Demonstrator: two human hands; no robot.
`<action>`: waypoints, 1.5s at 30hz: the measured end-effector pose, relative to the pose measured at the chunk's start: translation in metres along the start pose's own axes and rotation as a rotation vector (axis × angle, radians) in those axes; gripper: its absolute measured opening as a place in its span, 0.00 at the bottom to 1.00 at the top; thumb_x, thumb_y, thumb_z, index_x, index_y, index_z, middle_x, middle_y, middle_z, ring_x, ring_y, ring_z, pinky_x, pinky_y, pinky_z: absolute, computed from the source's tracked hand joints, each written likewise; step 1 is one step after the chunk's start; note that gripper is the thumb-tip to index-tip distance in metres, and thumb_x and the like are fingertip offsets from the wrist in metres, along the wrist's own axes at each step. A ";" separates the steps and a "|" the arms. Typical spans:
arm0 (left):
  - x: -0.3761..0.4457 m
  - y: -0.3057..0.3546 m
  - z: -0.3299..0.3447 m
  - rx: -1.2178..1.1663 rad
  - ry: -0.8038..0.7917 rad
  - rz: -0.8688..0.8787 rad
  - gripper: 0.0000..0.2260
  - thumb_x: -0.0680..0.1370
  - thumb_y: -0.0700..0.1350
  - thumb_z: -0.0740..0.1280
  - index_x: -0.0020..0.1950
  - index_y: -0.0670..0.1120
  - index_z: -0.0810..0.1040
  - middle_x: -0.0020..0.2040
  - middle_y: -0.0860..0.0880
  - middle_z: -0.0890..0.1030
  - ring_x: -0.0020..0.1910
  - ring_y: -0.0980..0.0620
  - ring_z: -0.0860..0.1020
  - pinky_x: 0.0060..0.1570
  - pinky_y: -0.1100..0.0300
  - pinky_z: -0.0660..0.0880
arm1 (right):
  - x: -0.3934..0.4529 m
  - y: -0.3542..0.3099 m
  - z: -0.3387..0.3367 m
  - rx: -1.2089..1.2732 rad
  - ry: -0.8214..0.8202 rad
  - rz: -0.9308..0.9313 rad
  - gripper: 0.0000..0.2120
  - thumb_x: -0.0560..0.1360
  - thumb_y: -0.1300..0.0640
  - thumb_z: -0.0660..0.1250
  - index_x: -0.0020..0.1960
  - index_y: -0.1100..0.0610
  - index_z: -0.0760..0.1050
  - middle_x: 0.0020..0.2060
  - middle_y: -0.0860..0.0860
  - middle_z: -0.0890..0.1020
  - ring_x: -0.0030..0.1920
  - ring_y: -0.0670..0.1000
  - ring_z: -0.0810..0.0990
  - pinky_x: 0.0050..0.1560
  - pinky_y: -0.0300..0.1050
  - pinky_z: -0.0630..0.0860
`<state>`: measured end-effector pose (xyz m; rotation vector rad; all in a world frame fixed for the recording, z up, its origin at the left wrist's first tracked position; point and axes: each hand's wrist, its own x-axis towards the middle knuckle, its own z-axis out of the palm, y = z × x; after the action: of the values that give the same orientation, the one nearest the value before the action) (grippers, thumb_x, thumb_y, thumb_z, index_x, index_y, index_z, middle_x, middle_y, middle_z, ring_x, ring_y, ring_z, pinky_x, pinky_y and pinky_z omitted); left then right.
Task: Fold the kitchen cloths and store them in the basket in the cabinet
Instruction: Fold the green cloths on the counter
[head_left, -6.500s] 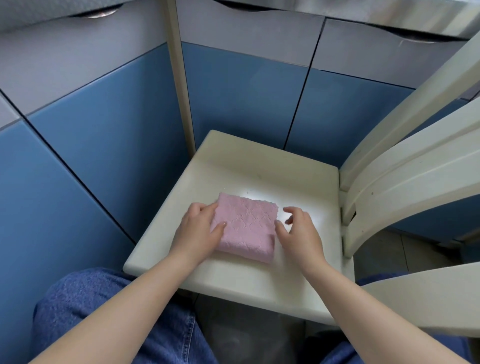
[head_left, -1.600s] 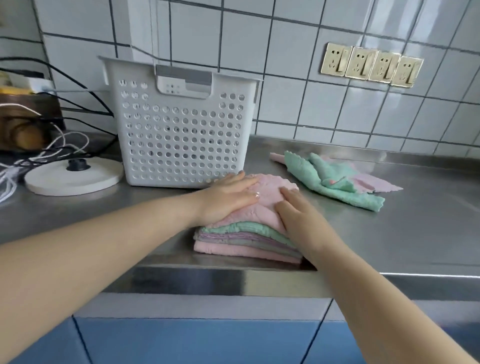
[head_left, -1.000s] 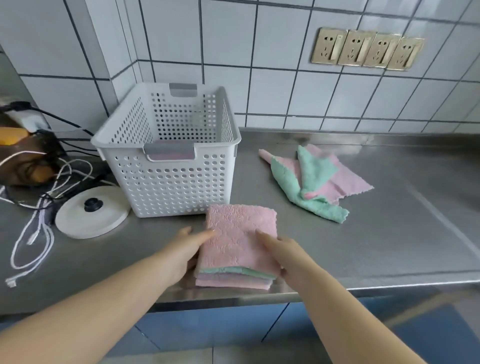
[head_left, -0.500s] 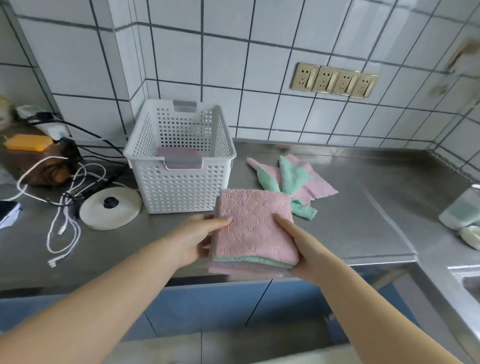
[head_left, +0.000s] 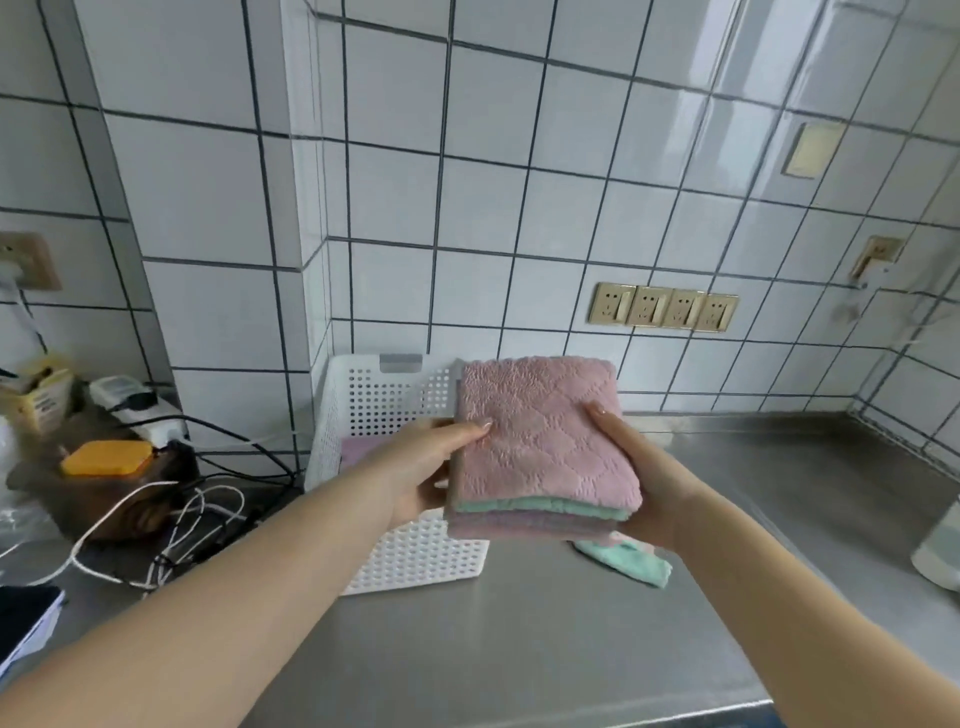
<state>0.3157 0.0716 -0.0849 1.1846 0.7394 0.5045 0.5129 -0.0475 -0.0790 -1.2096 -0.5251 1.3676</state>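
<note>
A stack of folded cloths (head_left: 540, 447), pink on top with green and mauve layers below, hangs in the air above the steel counter. My left hand (head_left: 423, 470) grips its left edge, thumb on top. My right hand (head_left: 631, 467) grips the right edge the same way. The stack sits over the right side of the white perforated basket (head_left: 384, 400), which stands on the counter against the tiled wall. A folded mauve cloth (head_left: 356, 449) lies inside the basket. An unfolded green cloth (head_left: 631, 564) shows on the counter just below the stack.
Tangled white and black cables (head_left: 171, 514), a power strip (head_left: 137, 413) and an orange-topped item (head_left: 106, 457) crowd the counter left of the basket. A row of wall sockets (head_left: 665, 306) sits behind. A pale container (head_left: 940, 545) stands at the right edge.
Both hands have raised the stack off the counter edge and carried it up and back, over the basket. The view has tilted upward.
</note>
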 end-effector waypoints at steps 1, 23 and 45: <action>0.010 0.007 -0.009 0.005 -0.007 -0.003 0.11 0.76 0.45 0.68 0.55 0.41 0.78 0.47 0.40 0.82 0.42 0.46 0.80 0.40 0.57 0.77 | 0.014 -0.006 0.004 0.017 -0.008 0.011 0.39 0.62 0.44 0.79 0.68 0.58 0.70 0.61 0.60 0.78 0.62 0.61 0.77 0.67 0.58 0.68; 0.169 0.045 -0.135 -0.078 0.230 -0.141 0.12 0.77 0.46 0.68 0.56 0.42 0.77 0.49 0.42 0.83 0.47 0.44 0.82 0.47 0.52 0.79 | 0.233 -0.016 0.093 -0.056 0.230 -0.031 0.18 0.75 0.45 0.66 0.57 0.58 0.78 0.49 0.54 0.85 0.52 0.54 0.83 0.60 0.52 0.76; 0.257 -0.034 -0.172 0.215 0.637 -0.228 0.23 0.77 0.50 0.64 0.69 0.42 0.65 0.56 0.47 0.73 0.54 0.47 0.72 0.52 0.57 0.66 | 0.375 0.068 0.074 -0.368 0.341 0.209 0.43 0.60 0.30 0.63 0.65 0.58 0.72 0.59 0.54 0.78 0.58 0.58 0.77 0.63 0.54 0.72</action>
<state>0.3581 0.3517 -0.2136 1.1197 1.4877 0.6285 0.4979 0.3050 -0.2401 -1.8014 -0.4258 1.2303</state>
